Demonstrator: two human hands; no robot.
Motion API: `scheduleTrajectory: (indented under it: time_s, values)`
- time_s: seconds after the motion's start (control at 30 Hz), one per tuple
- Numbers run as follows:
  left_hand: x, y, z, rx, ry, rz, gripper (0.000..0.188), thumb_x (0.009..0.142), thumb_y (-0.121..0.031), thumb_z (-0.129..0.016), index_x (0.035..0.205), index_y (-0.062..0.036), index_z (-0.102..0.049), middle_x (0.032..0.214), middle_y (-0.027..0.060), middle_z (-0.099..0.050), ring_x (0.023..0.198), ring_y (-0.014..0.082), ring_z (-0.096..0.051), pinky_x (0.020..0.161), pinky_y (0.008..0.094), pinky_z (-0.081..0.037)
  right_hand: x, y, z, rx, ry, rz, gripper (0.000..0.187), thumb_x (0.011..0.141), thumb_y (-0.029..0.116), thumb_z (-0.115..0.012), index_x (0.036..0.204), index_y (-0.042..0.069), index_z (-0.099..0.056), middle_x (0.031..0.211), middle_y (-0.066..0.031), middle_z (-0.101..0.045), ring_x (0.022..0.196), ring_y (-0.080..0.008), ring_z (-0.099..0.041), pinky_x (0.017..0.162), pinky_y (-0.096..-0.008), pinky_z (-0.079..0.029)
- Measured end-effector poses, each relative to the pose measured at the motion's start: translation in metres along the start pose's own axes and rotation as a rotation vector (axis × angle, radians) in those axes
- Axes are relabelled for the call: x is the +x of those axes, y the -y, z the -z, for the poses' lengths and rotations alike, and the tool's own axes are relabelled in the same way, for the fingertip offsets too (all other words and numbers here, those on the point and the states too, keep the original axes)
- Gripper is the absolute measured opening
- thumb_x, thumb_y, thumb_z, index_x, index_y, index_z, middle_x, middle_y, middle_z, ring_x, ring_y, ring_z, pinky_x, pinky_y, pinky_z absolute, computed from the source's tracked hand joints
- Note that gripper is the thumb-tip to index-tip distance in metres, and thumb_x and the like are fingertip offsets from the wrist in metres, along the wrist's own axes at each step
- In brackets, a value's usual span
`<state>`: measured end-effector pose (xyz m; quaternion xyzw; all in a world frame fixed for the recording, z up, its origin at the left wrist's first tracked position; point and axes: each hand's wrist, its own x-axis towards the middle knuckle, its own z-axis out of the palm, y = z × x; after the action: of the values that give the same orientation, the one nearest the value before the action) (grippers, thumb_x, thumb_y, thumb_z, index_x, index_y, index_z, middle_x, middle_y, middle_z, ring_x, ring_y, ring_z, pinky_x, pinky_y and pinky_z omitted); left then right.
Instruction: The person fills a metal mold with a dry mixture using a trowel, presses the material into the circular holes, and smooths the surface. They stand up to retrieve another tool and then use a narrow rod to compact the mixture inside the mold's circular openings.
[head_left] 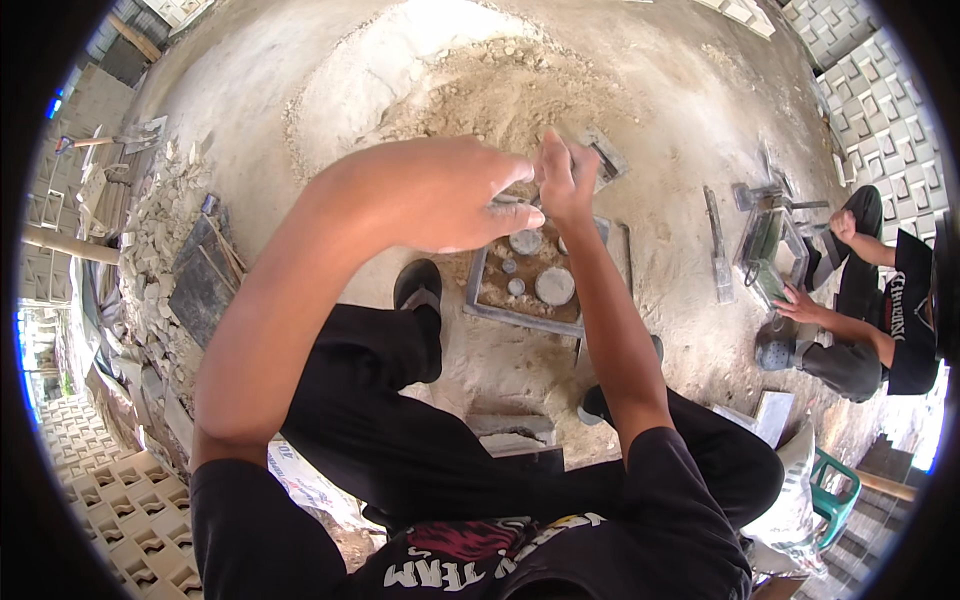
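Both my hands are raised in front of me, close together over the far side of a square grey mould frame (525,318). My left hand (470,195) has its thumb apart from its bent fingers, with nothing visible between them. Its fingertips come up against or very near my right hand (568,178), whose fingers are curled; what they hold, if anything, is hidden. Sandy material fills the mould below, around several pale round discs (555,286) of different sizes. Just beyond my right hand is a flat trowel-like tool (608,158), partly covered by the hand.
A heap of sandy mix (500,90) spreads on the floor ahead. At right, a co-worker (905,310) sits by a hexagonal mould (775,250), near a long flat tool (718,245). Rubble (155,240) and a dark board (205,275) lie left; a green plastic chair (832,500) stands lower right.
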<state>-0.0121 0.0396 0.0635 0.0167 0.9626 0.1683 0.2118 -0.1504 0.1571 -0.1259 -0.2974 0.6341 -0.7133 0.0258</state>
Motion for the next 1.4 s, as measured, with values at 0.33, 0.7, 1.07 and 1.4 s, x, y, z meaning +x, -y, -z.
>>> scheduleTrajectory:
  time_s: [0.33, 0.7, 1.07, 1.4]
  values:
    - [-0.002, 0.012, -0.004, 0.024, -0.077, -0.047, 0.054, 0.097, -0.045, -0.051, 0.132, -0.0036, -0.052, 0.098, 0.0181, -0.068, 0.058, 0.0272, -0.064, 0.068, 0.0404, -0.052, -0.002, -0.023, -0.023, -0.127, 0.076, 0.082, 0.042, 0.094, 0.025, -0.051, 0.062, -0.002, -0.047, 0.051, -0.0054, -0.039, 0.052, -0.0113, -0.036, 0.047, -0.0355, -0.03]
    - [-0.001, 0.002, 0.009, 0.028, 0.067, 0.042, 0.05, 0.098, -0.042, -0.049, 0.131, -0.0047, -0.053, 0.11, 0.0193, -0.065, 0.079, 0.03, -0.067, 0.081, 0.042, -0.051, 0.013, -0.037, -0.024, -0.132, 0.155, 0.072, 0.037, 0.093, 0.023, -0.05, 0.064, -0.001, -0.051, 0.052, -0.0026, -0.045, 0.05, -0.0108, -0.041, 0.046, -0.0329, -0.032]
    - [-0.004, 0.004, 0.0, 0.01, 0.04, 0.048, 0.057, 0.096, -0.048, -0.05, 0.134, -0.0063, -0.052, 0.114, 0.0185, -0.065, 0.075, 0.0273, -0.067, 0.079, 0.0421, -0.051, -0.004, -0.001, 0.03, 0.104, 0.099, -0.001, 0.043, 0.096, 0.016, -0.041, 0.055, 0.007, -0.036, 0.049, 0.0002, -0.037, 0.044, -0.0086, -0.033, 0.041, -0.0285, -0.025]
    - [0.015, -0.006, -0.007, 0.011, 0.089, 0.046, 0.056, 0.096, -0.047, -0.05, 0.135, -0.0062, -0.051, 0.108, 0.0166, -0.066, 0.058, 0.024, -0.063, 0.07, 0.0392, -0.052, -0.011, -0.001, 0.066, 0.054, 0.121, 0.016, 0.044, 0.096, 0.02, -0.039, 0.054, 0.009, -0.033, 0.049, -0.0016, -0.035, 0.044, -0.0119, -0.032, 0.042, -0.0304, -0.024]
